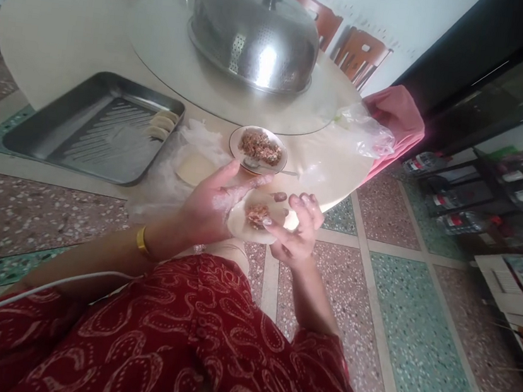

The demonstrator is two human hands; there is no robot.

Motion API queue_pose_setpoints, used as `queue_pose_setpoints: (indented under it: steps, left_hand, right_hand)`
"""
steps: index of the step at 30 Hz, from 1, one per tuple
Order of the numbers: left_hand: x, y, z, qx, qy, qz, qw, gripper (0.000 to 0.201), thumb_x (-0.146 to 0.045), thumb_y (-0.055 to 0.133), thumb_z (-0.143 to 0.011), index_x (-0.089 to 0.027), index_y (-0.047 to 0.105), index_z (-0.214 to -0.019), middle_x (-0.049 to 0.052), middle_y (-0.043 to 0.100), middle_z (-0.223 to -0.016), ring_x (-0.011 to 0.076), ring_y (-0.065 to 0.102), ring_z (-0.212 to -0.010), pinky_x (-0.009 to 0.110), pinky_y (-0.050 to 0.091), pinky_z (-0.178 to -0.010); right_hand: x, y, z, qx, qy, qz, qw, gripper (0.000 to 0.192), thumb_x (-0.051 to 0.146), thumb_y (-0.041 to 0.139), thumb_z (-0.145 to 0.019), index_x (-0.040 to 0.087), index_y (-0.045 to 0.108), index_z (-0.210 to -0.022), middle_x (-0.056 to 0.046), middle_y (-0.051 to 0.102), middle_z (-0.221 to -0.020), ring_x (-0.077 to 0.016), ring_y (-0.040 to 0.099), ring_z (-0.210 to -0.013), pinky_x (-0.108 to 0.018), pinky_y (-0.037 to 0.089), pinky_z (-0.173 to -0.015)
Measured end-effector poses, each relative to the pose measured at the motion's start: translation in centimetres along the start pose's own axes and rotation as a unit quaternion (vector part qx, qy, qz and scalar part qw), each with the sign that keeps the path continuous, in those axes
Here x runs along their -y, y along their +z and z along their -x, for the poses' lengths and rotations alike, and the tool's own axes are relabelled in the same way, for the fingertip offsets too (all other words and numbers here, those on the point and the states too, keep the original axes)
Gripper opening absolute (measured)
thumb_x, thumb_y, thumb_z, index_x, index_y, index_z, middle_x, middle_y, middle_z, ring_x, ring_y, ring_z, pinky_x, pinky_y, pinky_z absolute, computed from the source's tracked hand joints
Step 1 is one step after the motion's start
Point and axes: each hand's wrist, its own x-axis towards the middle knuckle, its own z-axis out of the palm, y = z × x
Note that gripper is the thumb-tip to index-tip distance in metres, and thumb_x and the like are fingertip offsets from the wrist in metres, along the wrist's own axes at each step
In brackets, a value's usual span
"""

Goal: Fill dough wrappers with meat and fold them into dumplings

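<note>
A round dumpling wrapper with a mound of minced filling at its middle lies across my left hand, whose thumb and fingers are dusted with flour. From the other side my right hand grips the wrapper's edge, its thumb reaching in beside the filling. Just beyond my hands stands a bowl of the same filling, with a spoon resting in it. A loose stack of wrappers sits on floury plastic to the left of the bowl.
A dark metal baking tray on the left bears several folded dumplings in its right corner. A large steel domed lid stands on the glass turntable. Clear plastic bags and pink cloth are at the right edge.
</note>
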Motion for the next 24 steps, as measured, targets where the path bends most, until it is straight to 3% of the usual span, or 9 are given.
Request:
queue_pose_setpoints:
  steps: [6,11,18,24]
  left_hand:
    - [-0.3,-0.4,-0.6,-0.075,-0.026,0.001,0.997,0.063,-0.06,0.022,-0.097,-0.017,0.048,-0.135,0.009,0.071,-0.094,0.0227,0.068,-0.078,0.037,0.05,-0.076]
    - [0.2,-2.6,-1.3,-0.119,-0.052,0.032,0.991,0.052,-0.055,0.03,-0.098,-0.016,0.062,-0.111,0.007,0.071,-0.087,0.0194,0.065,-0.073,0.032,0.05,-0.072]
    - [1.2,-5.3,-2.2,-0.086,-0.075,0.075,0.991,0.049,-0.049,0.033,-0.098,-0.012,0.065,-0.099,0.006,0.068,-0.082,0.0166,0.062,-0.072,0.029,0.048,-0.072]
    - [1.3,-6.3,-3.0,-0.094,-0.092,0.083,0.988,0.039,-0.044,0.042,-0.096,-0.014,0.065,-0.096,0.004,0.066,-0.08,0.0188,0.064,-0.084,0.03,0.047,-0.082]
  right_hand:
    - [-1.1,0.1,0.7,0.028,-0.046,0.014,0.998,0.035,0.036,0.077,-0.077,0.05,0.063,-0.106,0.011,0.059,-0.13,-0.0188,0.043,-0.132,-0.046,0.042,-0.109]
    - [-2.0,0.3,1.8,0.099,-0.017,-0.062,0.993,0.033,0.039,0.076,-0.078,0.052,0.063,-0.105,0.013,0.061,-0.129,-0.017,0.044,-0.133,-0.045,0.045,-0.107]
    - [-2.6,1.1,2.5,0.163,-0.005,-0.092,0.982,0.034,0.03,0.075,-0.079,0.046,0.065,-0.107,0.011,0.047,-0.144,-0.0186,0.036,-0.139,-0.043,0.05,-0.107]
    - [-3.6,0.9,2.1,0.224,0.005,-0.108,0.969,0.022,0.035,0.073,-0.081,0.044,0.068,-0.099,0.012,0.054,-0.137,-0.0183,0.038,-0.136,-0.041,0.052,-0.104]
